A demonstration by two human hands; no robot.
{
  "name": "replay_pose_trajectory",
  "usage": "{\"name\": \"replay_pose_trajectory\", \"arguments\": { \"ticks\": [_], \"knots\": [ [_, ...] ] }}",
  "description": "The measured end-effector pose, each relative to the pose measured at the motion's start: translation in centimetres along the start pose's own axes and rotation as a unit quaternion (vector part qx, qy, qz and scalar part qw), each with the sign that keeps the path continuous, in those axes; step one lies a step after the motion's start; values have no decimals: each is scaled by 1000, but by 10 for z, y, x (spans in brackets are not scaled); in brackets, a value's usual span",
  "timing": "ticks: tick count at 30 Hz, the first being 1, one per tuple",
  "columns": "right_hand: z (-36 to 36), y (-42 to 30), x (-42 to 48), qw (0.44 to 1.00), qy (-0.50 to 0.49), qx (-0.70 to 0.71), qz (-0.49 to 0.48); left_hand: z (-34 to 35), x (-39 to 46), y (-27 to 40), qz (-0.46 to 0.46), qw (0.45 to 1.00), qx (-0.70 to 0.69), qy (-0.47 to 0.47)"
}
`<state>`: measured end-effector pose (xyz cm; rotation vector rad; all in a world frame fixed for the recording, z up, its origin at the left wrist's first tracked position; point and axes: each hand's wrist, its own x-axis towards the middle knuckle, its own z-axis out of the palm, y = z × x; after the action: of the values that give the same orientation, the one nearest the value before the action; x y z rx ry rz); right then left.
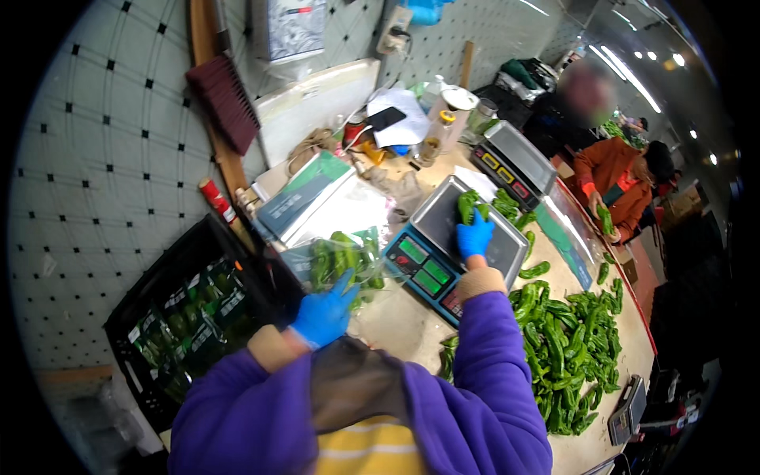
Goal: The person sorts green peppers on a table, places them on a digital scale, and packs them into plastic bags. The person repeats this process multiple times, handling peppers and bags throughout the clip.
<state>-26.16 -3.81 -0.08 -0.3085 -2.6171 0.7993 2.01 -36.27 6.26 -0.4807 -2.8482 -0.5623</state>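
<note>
My right hand [475,233], in a blue glove, is closed around some green peppers [468,206] over the metal pan of a digital scale [439,208]. The fingers of my left hand [325,312], gloved too, touch the near side of a clear plastic bag [374,261] with green peppers in it; whether they grip the film cannot be told. This bag lies left of the scale, beside a stack of printed bags [309,199]. A large heap of loose green peppers [558,350] spreads to the right of my right sleeve.
At the left stands a black plastic crate [133,362] holding packed peppers. A second scale [513,166], a phone [387,119] and a jar [428,151] are at the back. A small scale [627,409] sits at the right edge. Across the table a person in orange [617,184] holds peppers.
</note>
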Motion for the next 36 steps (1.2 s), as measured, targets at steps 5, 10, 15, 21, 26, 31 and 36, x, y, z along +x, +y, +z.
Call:
{"name": "replay_pose_trajectory", "arguments": {
  "ticks": [5, 10, 15, 21, 26, 31, 36],
  "knots": [
    [-88, -17, -46, 884, -214, 408, 82, 1, -1, -3, -73, 994, -83, 21],
    [-151, -54, -147, 753, -521, 401, -32, -8, 7, -5, -130, 967, -217, 26],
    [-103, -79, -210, 712, -558, 423, -48, -5, 5, -7, -127, 953, -262, 83],
    [-79, -85, -248, 909, -254, 215, -251, 11, 8, 24, -37, 997, -42, 54],
    [-75, -117, -249, 865, -295, 141, -381, 7, -1, 31, -42, 996, -72, 37],
    [-43, -157, -246, 853, -348, 43, -386, 0, -6, 25, -88, 986, -133, 51],
    [-35, -158, -261, 790, -298, 145, -515, 9, -25, 14, -105, 984, -138, 51]
  ]
}}
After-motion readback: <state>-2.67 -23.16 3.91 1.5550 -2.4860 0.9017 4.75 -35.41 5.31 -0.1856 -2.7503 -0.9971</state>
